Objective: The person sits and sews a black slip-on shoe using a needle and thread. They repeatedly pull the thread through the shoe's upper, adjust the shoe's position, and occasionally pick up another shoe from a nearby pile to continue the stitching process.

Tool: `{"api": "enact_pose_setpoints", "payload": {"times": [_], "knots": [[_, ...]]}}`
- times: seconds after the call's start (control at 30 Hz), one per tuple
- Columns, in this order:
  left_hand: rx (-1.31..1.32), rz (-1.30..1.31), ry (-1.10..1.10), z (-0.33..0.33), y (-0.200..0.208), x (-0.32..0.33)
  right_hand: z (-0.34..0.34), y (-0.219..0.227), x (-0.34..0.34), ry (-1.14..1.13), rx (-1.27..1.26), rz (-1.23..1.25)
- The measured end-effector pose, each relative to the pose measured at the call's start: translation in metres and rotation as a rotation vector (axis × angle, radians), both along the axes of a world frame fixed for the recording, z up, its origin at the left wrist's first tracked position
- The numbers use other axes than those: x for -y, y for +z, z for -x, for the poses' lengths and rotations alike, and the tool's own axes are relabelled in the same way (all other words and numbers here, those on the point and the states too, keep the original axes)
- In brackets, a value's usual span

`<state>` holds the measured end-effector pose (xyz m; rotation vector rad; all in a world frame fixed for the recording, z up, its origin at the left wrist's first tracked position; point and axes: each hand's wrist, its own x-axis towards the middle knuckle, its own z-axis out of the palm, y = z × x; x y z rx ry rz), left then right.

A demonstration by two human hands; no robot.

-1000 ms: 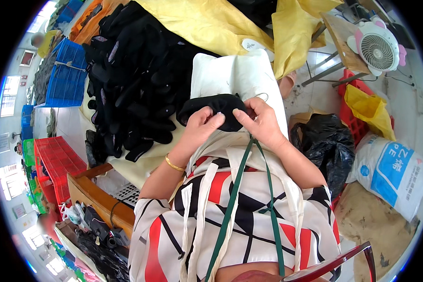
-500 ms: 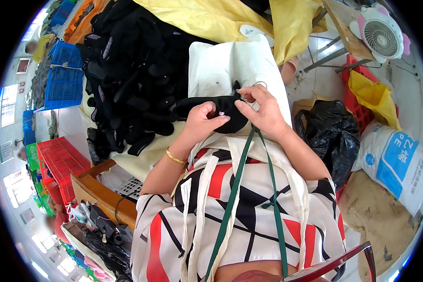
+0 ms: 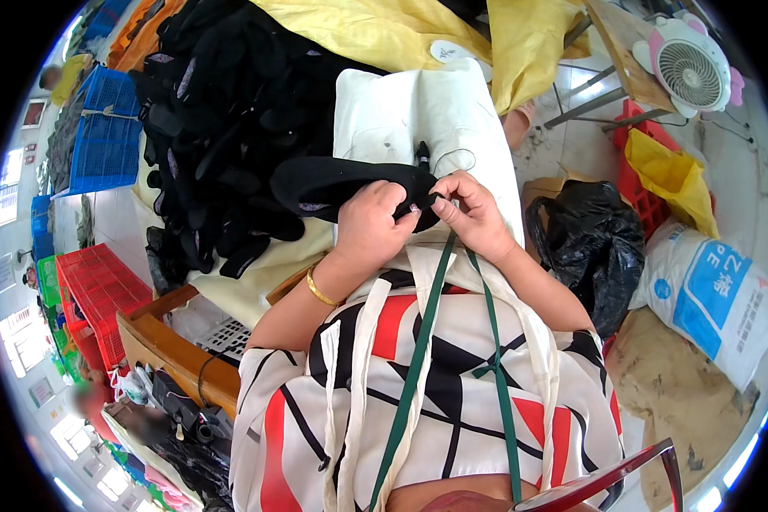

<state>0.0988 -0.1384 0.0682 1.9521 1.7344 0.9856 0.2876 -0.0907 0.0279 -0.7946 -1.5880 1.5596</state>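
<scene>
Fingers of the left hand (image 3: 371, 222) grip the near side of a black cloth shoe (image 3: 311, 177), the right hand (image 3: 476, 218) pinches its right end; its long axis lies left to right over the white cushion (image 3: 380, 111), left end jutting past the left hand

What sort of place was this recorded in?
Probably a workshop or factory floor; the exact trade is unclear. The left hand and right hand hold a black piece, a heap of similar ones lies ahead, and a red crate stands to the left.
</scene>
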Motion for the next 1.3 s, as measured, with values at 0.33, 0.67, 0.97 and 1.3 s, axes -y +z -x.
{"api": "enact_pose_setpoints", "payload": {"times": [0.33,0.67,0.97,1.3], "knots": [[0.543,0.477,-0.103,0.023,-0.025,0.0,0.015,0.008,-0.013,-0.108,0.114,0.146],[1.134,0.688,0.058,0.019,-0.027,0.004,0.0,0.006,-0.008,-0.064,0.04,0.089],[1.142,0.624,-0.006,0.015,-0.022,0.002,-0.008,0.006,-0.008,-0.122,-0.023,-0.07],[1.008,0.483,0.21,0.001,-0.028,-0.004,-0.004,0.009,-0.007,-0.275,0.211,-0.101]]}}
